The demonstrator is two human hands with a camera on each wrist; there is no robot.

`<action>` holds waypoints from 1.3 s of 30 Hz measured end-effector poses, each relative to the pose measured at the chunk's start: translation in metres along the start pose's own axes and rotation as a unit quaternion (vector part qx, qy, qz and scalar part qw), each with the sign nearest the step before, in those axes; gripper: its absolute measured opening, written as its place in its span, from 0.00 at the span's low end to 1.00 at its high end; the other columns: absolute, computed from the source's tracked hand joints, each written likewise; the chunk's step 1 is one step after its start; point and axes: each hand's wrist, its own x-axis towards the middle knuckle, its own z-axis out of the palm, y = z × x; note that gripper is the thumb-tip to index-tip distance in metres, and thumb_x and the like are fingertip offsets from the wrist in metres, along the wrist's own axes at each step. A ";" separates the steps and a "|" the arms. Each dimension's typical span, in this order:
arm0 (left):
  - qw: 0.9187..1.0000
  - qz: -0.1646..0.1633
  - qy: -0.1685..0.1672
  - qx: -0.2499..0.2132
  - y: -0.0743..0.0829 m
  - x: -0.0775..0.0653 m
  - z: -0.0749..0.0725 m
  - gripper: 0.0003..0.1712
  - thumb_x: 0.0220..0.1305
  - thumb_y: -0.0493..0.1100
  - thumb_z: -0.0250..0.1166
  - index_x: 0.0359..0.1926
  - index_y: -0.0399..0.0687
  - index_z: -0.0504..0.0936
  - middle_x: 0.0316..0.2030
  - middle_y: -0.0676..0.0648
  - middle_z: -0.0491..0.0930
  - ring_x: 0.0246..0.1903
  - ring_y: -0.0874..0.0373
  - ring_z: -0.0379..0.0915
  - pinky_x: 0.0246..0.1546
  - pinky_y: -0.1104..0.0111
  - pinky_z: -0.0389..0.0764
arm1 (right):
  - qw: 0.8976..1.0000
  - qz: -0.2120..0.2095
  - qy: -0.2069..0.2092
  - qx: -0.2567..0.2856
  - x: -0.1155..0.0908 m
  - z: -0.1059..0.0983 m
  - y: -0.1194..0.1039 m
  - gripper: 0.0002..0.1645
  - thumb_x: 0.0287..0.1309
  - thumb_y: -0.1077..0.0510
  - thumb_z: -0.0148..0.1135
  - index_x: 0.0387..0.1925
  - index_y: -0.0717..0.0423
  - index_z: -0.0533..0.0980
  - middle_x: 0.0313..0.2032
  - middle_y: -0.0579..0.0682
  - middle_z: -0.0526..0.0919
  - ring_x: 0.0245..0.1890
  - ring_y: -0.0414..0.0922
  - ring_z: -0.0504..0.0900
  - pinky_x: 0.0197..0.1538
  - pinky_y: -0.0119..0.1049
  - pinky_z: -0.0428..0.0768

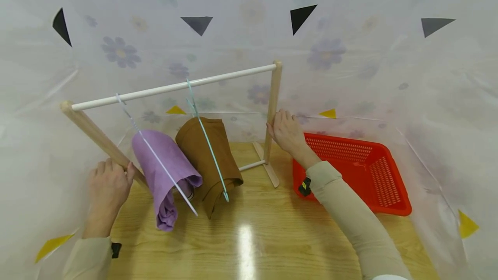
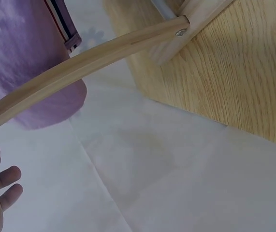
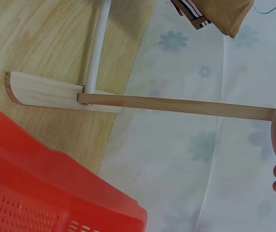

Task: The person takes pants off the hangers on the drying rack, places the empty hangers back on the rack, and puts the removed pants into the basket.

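On my head feed, the clothes rack [image 1: 163, 90] stood at the back of the worktop [image 1: 186, 249], between my two hands. They were well apart, each gripping one side of it: my left hand [image 1: 110, 185] was around the lower part of the left post [image 1: 93, 133], thumb against the wood, and my right hand [image 1: 288, 133] had hold of the right post [image 1: 274, 98] about halfway up. On the left wrist feed I saw some fingertips [image 2: 7, 179] reaching clear of the wood.

Two hangers hung from the white top rail [image 1: 233, 75]. The pale hanger [image 1: 167, 173] carried a purple garment [image 1: 163, 154], nearest the left post; the light-blue hanger [image 1: 209, 148] carried a brown garment [image 1: 206, 141] just beside it. Down low, a thin white crossbar [image 1: 252, 166] met the right post above a flat wooden foot [image 1: 272, 176].

The red basket [image 1: 385, 180] sat on the worktop to the right, partly hidden by my right forearm in its beige sleeve [image 1: 342, 206]. Behind everything hung a whitish sheet [image 1: 241, 25] with faded flowers, marked with dark triangles [image 1: 301, 16] and yellow triangles [image 1: 330, 113].
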 end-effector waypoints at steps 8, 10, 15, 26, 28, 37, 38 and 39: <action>1.000 0.012 -0.004 -0.007 0.001 0.005 0.005 0.29 0.73 0.50 0.49 0.19 0.31 0.65 0.24 0.27 0.73 0.24 0.28 0.69 0.24 0.43 0.66 | 1.000 -0.005 0.018 -0.008 -0.009 -0.004 0.004 0.22 0.73 0.47 0.60 0.35 0.63 0.71 0.29 0.56 0.72 0.29 0.56 0.76 0.34 0.47 0.74; 1.000 0.014 -0.009 -0.004 0.001 0.006 0.006 0.30 0.74 0.51 0.49 0.20 0.31 0.65 0.25 0.27 0.73 0.25 0.28 0.69 0.25 0.43 0.67 | 1.000 -0.007 0.023 -0.016 -0.010 -0.004 0.005 0.22 0.73 0.47 0.61 0.35 0.64 0.72 0.28 0.56 0.72 0.29 0.56 0.76 0.34 0.47 0.75; 1.000 0.017 -0.016 0.003 0.003 0.009 0.009 0.30 0.74 0.51 0.48 0.20 0.31 0.65 0.25 0.27 0.74 0.26 0.28 0.71 0.27 0.43 0.67 | 0.999 -0.008 0.033 -0.032 -0.014 -0.007 0.007 0.22 0.73 0.48 0.59 0.34 0.65 0.72 0.28 0.56 0.72 0.28 0.56 0.76 0.34 0.46 0.76; 0.998 0.005 -0.064 -0.010 0.007 0.017 0.013 0.29 0.76 0.50 0.49 0.22 0.30 0.67 0.28 0.26 0.74 0.28 0.28 0.70 0.29 0.45 0.67 | 0.999 0.000 0.022 -0.030 -0.021 -0.012 0.011 0.22 0.72 0.49 0.59 0.33 0.67 0.71 0.28 0.58 0.73 0.30 0.58 0.78 0.39 0.49 0.78; 0.998 0.002 -0.065 -0.012 0.008 0.019 0.014 0.29 0.75 0.49 0.49 0.23 0.29 0.68 0.28 0.26 0.74 0.29 0.28 0.70 0.30 0.44 0.67 | 0.999 0.001 0.022 -0.030 -0.023 -0.013 0.012 0.22 0.72 0.49 0.58 0.33 0.67 0.71 0.28 0.58 0.73 0.30 0.58 0.78 0.39 0.49 0.78; 0.997 -0.003 -0.075 -0.010 0.011 0.024 0.021 0.28 0.75 0.49 0.50 0.25 0.26 0.70 0.28 0.26 0.75 0.31 0.28 0.72 0.32 0.44 0.69 | 0.999 0.006 0.010 -0.034 -0.033 -0.015 0.015 0.24 0.74 0.49 0.53 0.33 0.68 0.71 0.29 0.60 0.73 0.31 0.59 0.76 0.42 0.50 0.75; 0.997 -0.002 -0.075 -0.009 0.012 0.025 0.021 0.29 0.75 0.49 0.50 0.25 0.26 0.69 0.28 0.26 0.75 0.31 0.28 0.72 0.32 0.44 0.69 | 0.999 0.007 0.010 -0.033 -0.034 -0.015 0.015 0.24 0.75 0.49 0.52 0.33 0.68 0.71 0.29 0.60 0.73 0.31 0.59 0.76 0.41 0.50 0.75; 0.997 -0.002 -0.078 -0.008 0.012 0.026 0.021 0.29 0.75 0.49 0.50 0.25 0.26 0.69 0.28 0.26 0.74 0.31 0.28 0.72 0.32 0.44 0.69 | 0.999 0.007 0.011 -0.030 -0.035 -0.015 0.015 0.24 0.75 0.49 0.51 0.33 0.69 0.71 0.29 0.60 0.73 0.31 0.59 0.76 0.41 0.50 0.75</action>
